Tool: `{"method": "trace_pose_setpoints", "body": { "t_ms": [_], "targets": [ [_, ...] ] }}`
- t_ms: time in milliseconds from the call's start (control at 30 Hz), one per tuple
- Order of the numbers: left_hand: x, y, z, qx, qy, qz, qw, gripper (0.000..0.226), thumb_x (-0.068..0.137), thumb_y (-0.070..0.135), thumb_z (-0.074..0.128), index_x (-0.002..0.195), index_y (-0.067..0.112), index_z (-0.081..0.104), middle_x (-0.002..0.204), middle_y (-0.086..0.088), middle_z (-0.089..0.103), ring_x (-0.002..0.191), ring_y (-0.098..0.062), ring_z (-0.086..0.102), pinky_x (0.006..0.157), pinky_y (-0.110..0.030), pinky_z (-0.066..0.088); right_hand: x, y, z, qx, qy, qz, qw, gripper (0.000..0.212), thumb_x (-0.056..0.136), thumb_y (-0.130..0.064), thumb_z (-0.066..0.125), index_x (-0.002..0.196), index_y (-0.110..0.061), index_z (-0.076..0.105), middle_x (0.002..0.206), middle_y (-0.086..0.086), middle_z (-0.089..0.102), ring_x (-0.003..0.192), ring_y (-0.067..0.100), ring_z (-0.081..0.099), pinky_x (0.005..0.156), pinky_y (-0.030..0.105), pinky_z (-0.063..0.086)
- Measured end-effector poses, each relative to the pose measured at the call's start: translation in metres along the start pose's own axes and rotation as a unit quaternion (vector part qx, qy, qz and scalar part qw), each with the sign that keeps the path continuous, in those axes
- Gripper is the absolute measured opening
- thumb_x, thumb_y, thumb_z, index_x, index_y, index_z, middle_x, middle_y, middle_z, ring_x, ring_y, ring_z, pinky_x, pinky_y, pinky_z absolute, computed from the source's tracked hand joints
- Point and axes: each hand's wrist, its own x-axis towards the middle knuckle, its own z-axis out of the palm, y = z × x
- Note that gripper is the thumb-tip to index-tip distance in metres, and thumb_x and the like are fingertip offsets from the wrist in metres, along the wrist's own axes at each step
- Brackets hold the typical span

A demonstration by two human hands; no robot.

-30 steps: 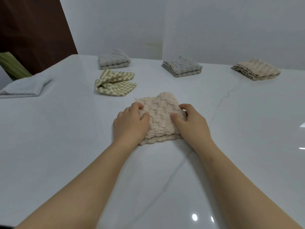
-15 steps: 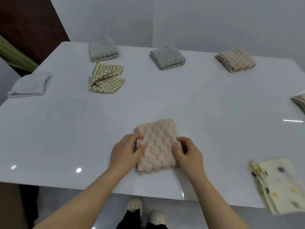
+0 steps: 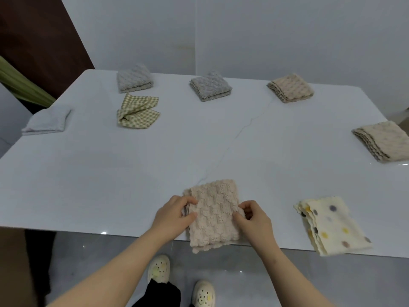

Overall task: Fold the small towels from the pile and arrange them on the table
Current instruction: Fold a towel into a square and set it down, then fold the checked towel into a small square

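A person is gripping a folded beige waffle-textured towel [image 3: 213,214] at the near edge of the white table [image 3: 93,173], the left hand [image 3: 174,214] pinching its left side between thumb and fingers and the right hand [image 3: 254,219] pinching the right side the same way. The towel's near end is hanging slightly past the table edge, which suggests it is being squared up or set down as the newest piece in the arrangement. Finished towels are lying well apart from one another around the table, seemingly to give each its own spot: a grey towel [image 3: 134,78] at the far left with a green checked cloth [image 3: 138,112] just in front of it, a second grey towel [image 3: 210,85] at far centre, a tan towel [image 3: 290,87] at far right, another tan towel [image 3: 381,140] on the right edge, a cream spotted cloth [image 3: 329,224] near the right hand, and a pale towel [image 3: 47,121] at the left edge. No pile of unfolded towels is showing (it may be out of view). No brand, label or legible writing is appearing on any cloth. Light clogs [image 3: 158,269] are standing on the floor below.
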Motion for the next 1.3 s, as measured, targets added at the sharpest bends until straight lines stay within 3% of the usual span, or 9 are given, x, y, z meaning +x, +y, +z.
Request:
{"method": "trace_pose_setpoints", "body": {
  "t_ms": [133, 233, 367, 567, 800, 933, 1033, 1133, 1300],
  "targets": [
    [0.003, -0.001, -0.006, -0.058, -0.002, 0.016, 0.998, 0.023, 0.09, 0.022, 0.056, 0.106, 0.037, 0.049, 0.114, 0.006, 0.041, 0.096, -0.004, 0.046, 0.079, -0.011, 0.035, 0.001, -0.01, 0.006, -0.012, 0.007, 0.002, 1.0, 0.025, 0.076, -0.02, 0.06, 0.1, -0.021, 0.055, 0.095, -0.005, 0.058, 0.084, 0.013, 0.054, 0.07, 0.021, 0.045],
    [0.011, -0.003, -0.015, -0.077, 0.034, 0.022, 0.996, 0.02, 0.09, 0.02, 0.056, 0.104, 0.034, 0.05, 0.11, 0.006, 0.042, 0.073, 0.001, 0.046, 0.068, -0.002, 0.035, 0.006, -0.024, 0.016, -0.069, 0.056, -0.049, 0.995, 0.044, 0.071, -0.026, 0.057, 0.115, -0.017, 0.056, 0.109, -0.009, 0.051, 0.102, 0.012, 0.047, 0.09, 0.028, 0.04],
    [0.028, -0.016, -0.041, -0.069, 0.066, 0.005, 0.995, 0.019, 0.091, 0.021, 0.053, 0.109, 0.029, 0.053, 0.106, 0.006, 0.046, 0.07, -0.001, 0.047, 0.065, -0.008, 0.035, 0.022, -0.048, 0.041, -0.162, 0.073, -0.11, 0.978, 0.033, 0.083, -0.012, 0.054, 0.115, -0.017, 0.057, 0.116, -0.006, 0.054, 0.112, 0.014, 0.043, 0.094, 0.023, 0.031],
    [0.059, -0.061, -0.105, -0.028, 0.088, -0.017, 0.996, 0.023, 0.093, 0.021, 0.049, 0.115, 0.022, 0.057, 0.102, 0.008, 0.049, 0.081, -0.003, 0.048, 0.078, -0.017, 0.036, 0.053, -0.097, 0.119, -0.24, 0.032, -0.2, 0.949, 0.037, 0.081, -0.029, 0.038, 0.104, -0.018, 0.064, 0.114, -0.005, 0.06, 0.112, 0.018, 0.047, 0.085, 0.022, 0.026],
    [0.107, -0.126, -0.194, 0.072, 0.09, -0.009, 0.993, 0.03, 0.093, 0.019, 0.046, 0.123, 0.019, 0.053, 0.131, 0.0, 0.048, 0.118, -0.016, 0.046, 0.095, -0.026, 0.039, 0.096, -0.146, 0.222, -0.233, -0.056, -0.108, 0.965, 0.035, 0.09, -0.018, 0.046, 0.125, -0.018, 0.052, 0.131, -0.002, 0.051, 0.121, 0.018, 0.042, 0.101, 0.026, 0.035],
    [0.147, -0.138, -0.238, 0.155, 0.033, 0.005, 0.987, 0.048, 0.092, 0.028, 0.049, 0.138, 0.029, 0.034, 0.155, -0.004, 0.007, 0.136, -0.026, 0.024, 0.107, -0.034, 0.03, 0.12, -0.169, 0.258, -0.161, -0.033, -0.008, 0.986, 0.035, 0.088, -0.018, 0.05, 0.123, -0.019, 0.053, 0.127, 0.0, 0.05, 0.116, 0.019, 0.047, 0.1, 0.034, 0.039],
    [0.18, -0.136, -0.258, 0.184, -0.035, -0.012, 0.982, 0.063, 0.092, 0.039, 0.049, 0.144, 0.04, 0.013, 0.156, -0.004, -0.016, 0.141, -0.032, 0.008, 0.112, -0.041, 0.02, 0.134, -0.18, 0.27, -0.156, -0.024, 0.048, 0.986, 0.032, 0.087, -0.025, 0.052, 0.119, -0.022, 0.054, 0.111, -0.003, 0.045, 0.11, 0.019, 0.05, 0.097, 0.037, 0.042],
    [0.212, -0.133, -0.266, 0.185, -0.077, -0.014, 0.98, 0.065, 0.093, 0.051, 0.04, 0.146, 0.04, 0.004, 0.157, 0.001, -0.011, 0.144, -0.028, 0.005, 0.113, -0.044, 0.014, 0.142, -0.183, 0.272, -0.155, -0.022, 0.066, 0.985, 0.022, 0.085, -0.025, 0.054, 0.107, -0.027, 0.055, 0.102, -0.004, 0.046, 0.1, 0.017, 0.053, 0.091, 0.035, 0.045],
    [0.219, -0.135, -0.266, 0.134, -0.081, 0.015, 0.988, 0.054, 0.094, 0.052, 0.033, 0.145, 0.034, 0.023, 0.155, 0.003, 0.021, 0.141, -0.021, 0.02, 0.112, -0.04, 0.02, 0.143, -0.177, 0.266, -0.078, -0.013, 0.066, 0.995, 0.014, 0.086, -0.018, 0.055, 0.097, -0.026, 0.056, 0.098, -0.002, 0.053, 0.088, 0.013, 0.054, 0.082, 0.026, 0.046]
  ]
}}
